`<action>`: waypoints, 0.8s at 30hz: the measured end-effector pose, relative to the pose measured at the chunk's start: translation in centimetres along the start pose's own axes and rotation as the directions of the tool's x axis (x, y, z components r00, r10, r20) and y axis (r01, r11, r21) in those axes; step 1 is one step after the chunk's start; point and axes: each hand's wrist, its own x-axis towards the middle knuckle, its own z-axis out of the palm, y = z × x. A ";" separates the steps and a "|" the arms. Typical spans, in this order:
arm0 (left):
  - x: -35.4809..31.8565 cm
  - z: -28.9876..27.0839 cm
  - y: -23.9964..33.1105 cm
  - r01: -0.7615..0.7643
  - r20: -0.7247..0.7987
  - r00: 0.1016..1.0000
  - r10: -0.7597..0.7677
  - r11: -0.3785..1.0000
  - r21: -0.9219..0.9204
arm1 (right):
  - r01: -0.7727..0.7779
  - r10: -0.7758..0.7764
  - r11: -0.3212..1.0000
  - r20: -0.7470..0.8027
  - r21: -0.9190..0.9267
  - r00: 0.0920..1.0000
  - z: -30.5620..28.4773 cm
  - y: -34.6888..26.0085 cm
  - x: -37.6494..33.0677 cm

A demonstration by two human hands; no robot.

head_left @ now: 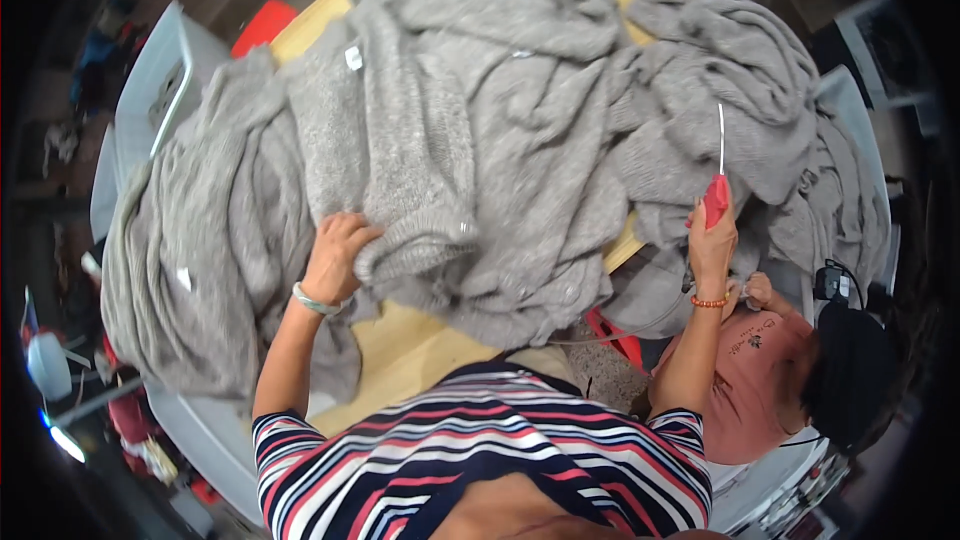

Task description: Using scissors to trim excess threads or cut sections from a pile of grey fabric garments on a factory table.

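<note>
A grey knit sweater (415, 160) lies in front of me on the table, its ribbed edge toward me and small buttons along it. My left hand (338, 252) has its fingers curled onto the sweater's left near edge. My right hand (713, 240) is raised at the right, closed around a red handle with a long thin metal blade pointing away from me. This tool looks like scissors (716, 202) seen edge-on. Behind the blade lies a heap of grey knitwear (730, 60). More grey garments (210, 230) with small white labels hang over the table's left side.
The pale wooden table (400, 355) shows between the garments. Translucent plastic bins (165, 80) stand at the left, and another bin (860, 130) at the right holds knitwear. A person in a pink top (755, 370) works close by my right arm. A red stool (265, 25) stands beyond the table.
</note>
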 end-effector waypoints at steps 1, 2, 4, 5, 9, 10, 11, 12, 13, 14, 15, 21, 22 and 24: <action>-2.8 1.1 -0.3 0.021 0.061 0.998 -0.024 0.998 0.052 | -0.043 0.038 0.998 0.100 0.048 0.994 0.5 -1.5 -0.6; -5.4 2.9 -0.3 0.096 0.176 0.978 -0.112 0.991 0.098 | 0.193 -0.190 0.977 0.037 -0.090 0.981 2.0 0.2 -0.9; -7.9 4.0 0.6 0.210 0.480 0.841 -0.250 0.968 0.137 | 0.282 -0.270 0.955 0.131 -0.090 0.954 3.8 -0.9 -2.6; -7.6 4.0 1.6 0.226 0.483 0.836 -0.260 0.966 0.129 | 0.363 -0.342 0.929 0.194 -0.079 0.919 4.6 -1.9 -3.5; -3.7 4.7 5.5 0.112 -0.162 0.978 -0.132 0.986 -0.127 | 0.446 -0.414 0.895 0.391 0.010 0.822 5.5 -7.1 -7.9; -1.9 5.0 6.2 0.098 -0.235 0.965 -0.121 0.989 -0.107 | 0.451 -0.416 0.892 0.389 0.000 0.822 5.6 -7.5 -8.8; -0.2 5.4 6.6 0.087 -0.306 0.946 -0.108 0.993 -0.083 | 0.500 -0.453 0.866 0.407 -0.011 0.793 5.7 -7.7 -9.6; 1.1 6.1 6.6 0.091 -0.320 0.942 -0.099 0.995 -0.039 | 0.546 -0.487 0.837 0.422 -0.024 0.764 5.5 -8.1 -10.4; 2.0 7.2 6.0 0.101 -0.335 0.938 -0.092 0.995 0.011 | 0.554 -0.494 0.832 0.417 -0.027 0.763 5.6 -8.8 -11.2; 2.4 8.6 5.2 0.097 -0.345 0.934 -0.089 0.995 0.006 | 0.531 -0.418 0.844 0.526 -0.076 0.741 5.4 -9.6 -12.1; 2.4 10.3 4.3 0.134 -0.345 0.927 -0.149 0.989 -0.067 | 0.511 -0.333 0.851 0.625 -0.124 0.706 5.2 -10.2 -13.2; 2.3 12.6 0.6 0.357 0.094 0.821 -0.562 0.377 -0.855 | 0.651 -0.395 0.758 0.821 0.039 0.411 5.3 -10.8 -17.7; 1.7 12.8 0.3 0.298 0.058 0.818 -0.573 0.335 -0.894 | 0.635 -0.328 0.772 0.840 -0.024 0.432 5.0 -12.2 -17.3; 1.3 13.7 0.0 0.233 0.025 0.820 -0.571 0.295 -0.927 | 0.633 -0.360 0.774 0.811 -0.016 0.461 5.4 -12.8 -16.8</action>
